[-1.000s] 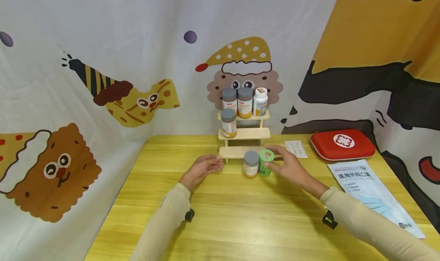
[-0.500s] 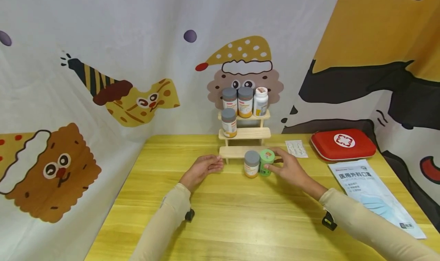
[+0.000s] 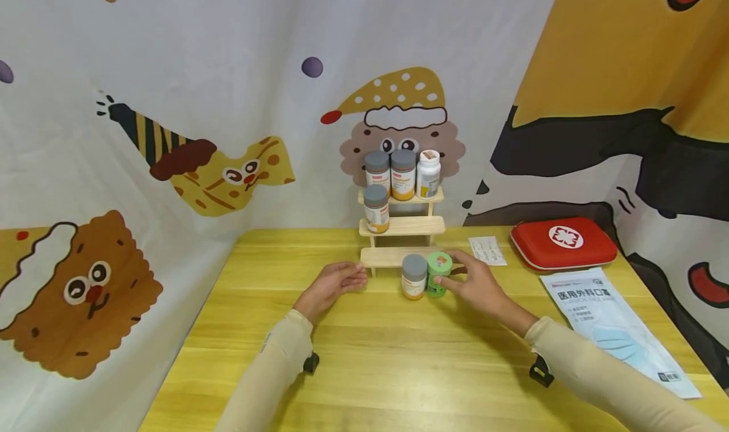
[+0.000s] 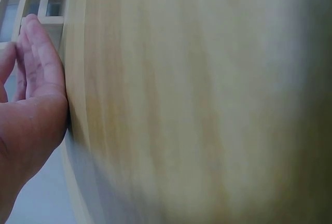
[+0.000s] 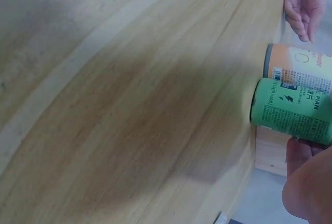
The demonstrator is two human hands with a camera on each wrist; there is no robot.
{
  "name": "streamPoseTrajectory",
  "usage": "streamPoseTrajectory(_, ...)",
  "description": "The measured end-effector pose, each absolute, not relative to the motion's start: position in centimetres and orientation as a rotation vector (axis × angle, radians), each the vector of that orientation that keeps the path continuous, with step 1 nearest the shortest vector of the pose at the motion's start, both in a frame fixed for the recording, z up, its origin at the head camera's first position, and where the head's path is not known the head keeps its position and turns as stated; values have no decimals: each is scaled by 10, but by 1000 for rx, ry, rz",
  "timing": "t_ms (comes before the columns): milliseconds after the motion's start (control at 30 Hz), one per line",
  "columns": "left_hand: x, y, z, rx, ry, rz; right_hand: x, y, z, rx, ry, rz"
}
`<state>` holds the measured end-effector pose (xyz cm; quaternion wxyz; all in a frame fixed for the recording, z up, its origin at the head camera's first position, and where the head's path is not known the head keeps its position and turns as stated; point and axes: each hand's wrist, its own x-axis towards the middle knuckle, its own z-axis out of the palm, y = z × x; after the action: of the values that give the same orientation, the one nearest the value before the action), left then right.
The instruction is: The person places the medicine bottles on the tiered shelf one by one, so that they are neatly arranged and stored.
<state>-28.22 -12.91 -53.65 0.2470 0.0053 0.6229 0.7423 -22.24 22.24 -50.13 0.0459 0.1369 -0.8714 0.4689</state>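
Observation:
My right hand [image 3: 479, 285] holds a green bottle [image 3: 437, 279] with the thumb at its front and the fingers around its far right side. Beside it on the table stands a grey-lidded supplement bottle [image 3: 414, 277]; the right wrist view shows the green bottle [image 5: 290, 109] overlapping it. Both stand in front of the lowest step of a small wooden tiered rack [image 3: 378, 257]. My left hand [image 3: 331, 286] rests on its edge on the table, fingers extended, fingertips right at the left end of that step. In the left wrist view its thumb lies apart from the fingers [image 4: 44, 60].
The top step bears two grey-lidded bottles [image 3: 403, 176] and a white bottle [image 3: 428, 174]; another grey-lidded bottle [image 3: 376, 209] stands on the middle step. To the right lie a paper slip [image 3: 486, 250], a red first-aid case [image 3: 564, 243] and a face-mask packet [image 3: 617, 331]. A printed cloth [image 3: 273, 27] hangs behind.
The head view has shifted slightly, so everything sits a little lower in it. The hands and both bottles hold the same places relative to the rack.

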Motion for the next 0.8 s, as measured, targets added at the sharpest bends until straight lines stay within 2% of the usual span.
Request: streamPoseTrajectory(800, -280, -128, -536, 33, 1724, 2016, -229, 226, -459, 471, -2606, 1251)
